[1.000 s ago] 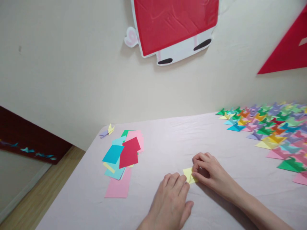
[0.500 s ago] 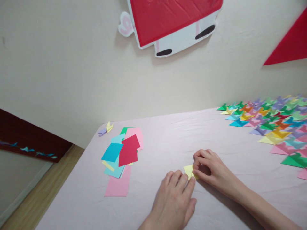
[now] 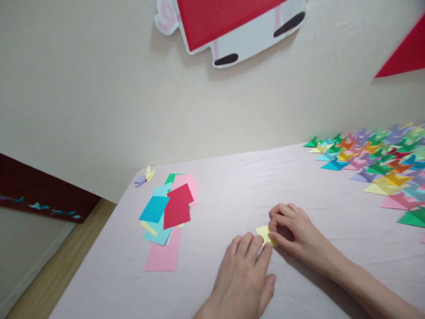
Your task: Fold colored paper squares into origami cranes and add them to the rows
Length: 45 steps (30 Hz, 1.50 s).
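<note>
A small yellow piece of origami paper (image 3: 263, 232) lies on the table in front of me, partly covered by both hands. My left hand (image 3: 244, 272) rests palm down with its fingers stretched out, the fingertips on the paper's near edge. From the right, my right hand (image 3: 295, 235) pinches the paper's right side between thumb and fingers. Its fingertips hide that side, so the folds there cannot be made out.
Loose coloured paper sheets, a red one (image 3: 178, 207) on top, lie on the left. Behind them sit folded yellow (image 3: 150, 174) and purple (image 3: 140, 180) pieces. Rows of folded paper cranes (image 3: 378, 166) fill the right back. A wall (image 3: 232, 119) borders the table (image 3: 215, 190).
The camera view has shifted slightly. Both hands stay at the yellow paper with nearly the same pose. The paper's visible part looks plainer and flatter than before.
</note>
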### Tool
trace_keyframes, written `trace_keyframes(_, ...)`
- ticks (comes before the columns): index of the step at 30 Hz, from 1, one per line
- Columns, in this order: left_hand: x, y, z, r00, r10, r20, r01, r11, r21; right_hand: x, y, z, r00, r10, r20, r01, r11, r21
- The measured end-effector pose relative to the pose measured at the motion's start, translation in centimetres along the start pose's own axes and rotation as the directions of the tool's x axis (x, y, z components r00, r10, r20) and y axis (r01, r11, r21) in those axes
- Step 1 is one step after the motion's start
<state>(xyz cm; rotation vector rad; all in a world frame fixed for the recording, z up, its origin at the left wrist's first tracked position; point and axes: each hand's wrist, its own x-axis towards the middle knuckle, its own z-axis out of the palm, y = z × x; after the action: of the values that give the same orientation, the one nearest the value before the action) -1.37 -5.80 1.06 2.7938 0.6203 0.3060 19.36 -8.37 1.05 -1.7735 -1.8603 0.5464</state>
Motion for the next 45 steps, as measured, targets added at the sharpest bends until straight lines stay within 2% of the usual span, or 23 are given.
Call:
trace_keyframes(18,-0.03,-0.26,0.43,1.000,0.017,0.010,-0.018,0.998,0.053,-0.03,-0.16,0.15,1.000,0.005,-0.013,-0.006,0.999,-0.044)
trace_keyframes(25,0.02,0.31,0.32,1.000,0.000,0.013,-0.001,0.997,0.078,-0.21,0.28,0.03,1.000,0.005,-0.026,-0.004,1.000,0.021)
trace_keyframes(34,-0.04,0.54,0.31,1.000,0.006,-0.005,-0.005,0.992,0.126,-0.19,-0.32,-0.01,0.998,0.056,-0.002,-0.056,0.998,0.010)
trace_keyframes(45,-0.68,0.54,0.71,0.999,0.027,-0.033,-0.018,0.974,0.225,-0.30,0.42,-0.37,0.999,0.041,-0.017,-0.038,0.991,0.128)
